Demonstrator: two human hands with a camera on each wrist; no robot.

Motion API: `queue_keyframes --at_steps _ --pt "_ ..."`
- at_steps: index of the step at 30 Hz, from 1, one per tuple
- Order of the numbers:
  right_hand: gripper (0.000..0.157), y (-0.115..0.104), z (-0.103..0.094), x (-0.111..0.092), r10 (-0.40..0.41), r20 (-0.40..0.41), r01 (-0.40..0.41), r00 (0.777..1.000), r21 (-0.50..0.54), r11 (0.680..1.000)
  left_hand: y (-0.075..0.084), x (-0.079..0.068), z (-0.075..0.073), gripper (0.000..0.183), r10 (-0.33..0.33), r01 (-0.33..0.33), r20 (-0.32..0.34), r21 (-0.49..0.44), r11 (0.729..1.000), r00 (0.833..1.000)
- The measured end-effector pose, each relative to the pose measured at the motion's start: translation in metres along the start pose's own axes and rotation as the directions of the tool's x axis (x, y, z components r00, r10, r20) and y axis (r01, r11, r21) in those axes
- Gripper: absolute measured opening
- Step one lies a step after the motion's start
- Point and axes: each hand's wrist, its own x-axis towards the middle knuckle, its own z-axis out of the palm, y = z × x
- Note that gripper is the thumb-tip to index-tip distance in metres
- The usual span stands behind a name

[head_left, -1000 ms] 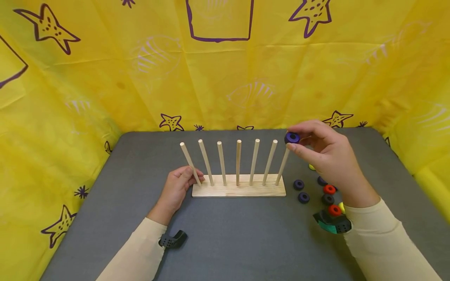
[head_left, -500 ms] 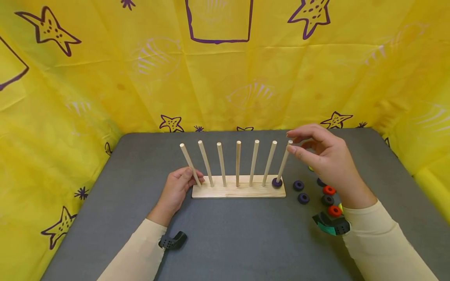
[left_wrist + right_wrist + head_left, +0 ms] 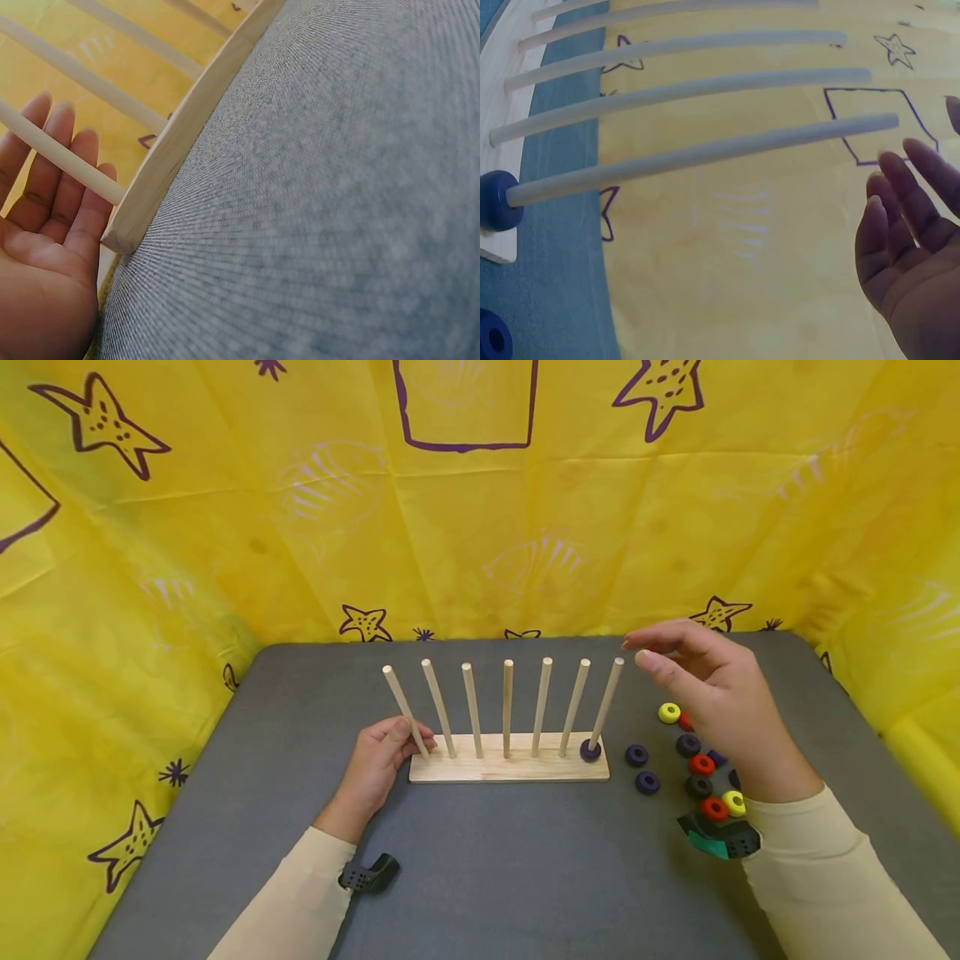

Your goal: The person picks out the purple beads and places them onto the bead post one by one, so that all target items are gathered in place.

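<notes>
A wooden peg stand [image 3: 510, 768] with several upright pegs stands on the grey tabletop. At its left end my left hand [image 3: 382, 760] holds the outermost peg [image 3: 60, 154], fingers behind it and the thumb near it in the head view. Around the foot of the rightmost peg [image 3: 606, 706] sits a dark blue ring [image 3: 590, 750], resting on the base. My right hand [image 3: 712, 693] hovers just right of that peg's tip, thumb and fingers apart, holding nothing. In the right wrist view its relaxed fingers [image 3: 911, 195] are clear of the peg.
Two blue rings [image 3: 637, 755] lie right of the stand. Beyond them are more loose rings, including a red ring [image 3: 702, 765], a black ring [image 3: 699, 787] and a yellow ring [image 3: 669, 713], some partly hidden by my right arm. A yellow patterned cloth [image 3: 465, 543] hangs behind the table.
The blue ring has left my right fingers and dropped down the rightmost peg to the base. My right hand has then drawn back slightly rightward. My left hand has stayed put.
</notes>
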Motion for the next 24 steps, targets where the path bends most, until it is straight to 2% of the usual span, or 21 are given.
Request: queue_keyframes --at_steps 6,14,19,24 --pt "0.026 0.004 -0.013 -0.002 0.002 0.003 -0.002 1.000 0.126 0.992 0.001 0.000 -0.001 0.052 0.010 -0.010 0.005 -0.005 1.000 1.000" --pt "0.042 0.022 -0.028 -0.011 0.018 0.022 -0.025 1.000 0.332 0.943 0.002 0.000 0.000 0.053 0.004 -0.004 0.004 -0.007 1.000 1.000" --pt "0.060 0.038 -0.037 -0.020 0.026 0.028 -0.035 0.999 0.398 0.917 0.001 0.000 0.000 0.052 0.000 0.000 0.005 0.000 1.000 1.000" --pt "0.067 0.054 -0.047 -0.028 0.051 0.015 -0.053 0.999 0.400 0.915 0.001 0.000 0.001 0.053 0.001 -0.001 0.002 -0.005 1.000 1.000"
